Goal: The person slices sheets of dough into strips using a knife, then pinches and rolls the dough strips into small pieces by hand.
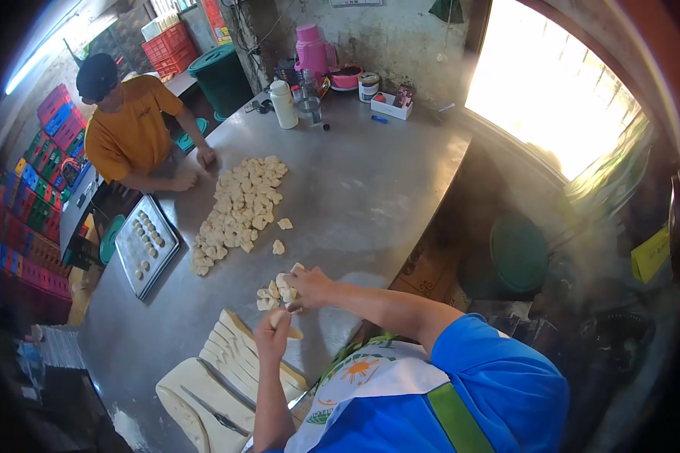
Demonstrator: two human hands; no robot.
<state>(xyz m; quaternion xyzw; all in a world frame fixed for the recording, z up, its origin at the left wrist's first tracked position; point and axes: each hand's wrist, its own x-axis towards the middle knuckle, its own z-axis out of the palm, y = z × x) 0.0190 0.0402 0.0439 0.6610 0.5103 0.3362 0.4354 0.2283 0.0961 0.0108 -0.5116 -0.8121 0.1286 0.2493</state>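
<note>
My left hand [272, 336] is closed around a strip of pale dough [278, 318] above the near part of the steel table. Close to it, my right hand [312, 287] has its fingers curled down over a small heap of cut dough pieces [267, 295]. A dark edge shows between the two hands, too small to name, and what the right fingers grip is hidden. Nearer my body lies a dough slab [175, 383], partly cut into long strips [230, 343]. A long knife [213, 412] rests on the slab.
A large pile of dough pieces [242, 202] covers the table's middle. A tray [132, 260] with rounded dough balls stands at the left edge. Across the table is a co-worker [136, 128]. Bottles [283, 104], a pink jug [313, 54] and a white box [392, 108] stand at the back.
</note>
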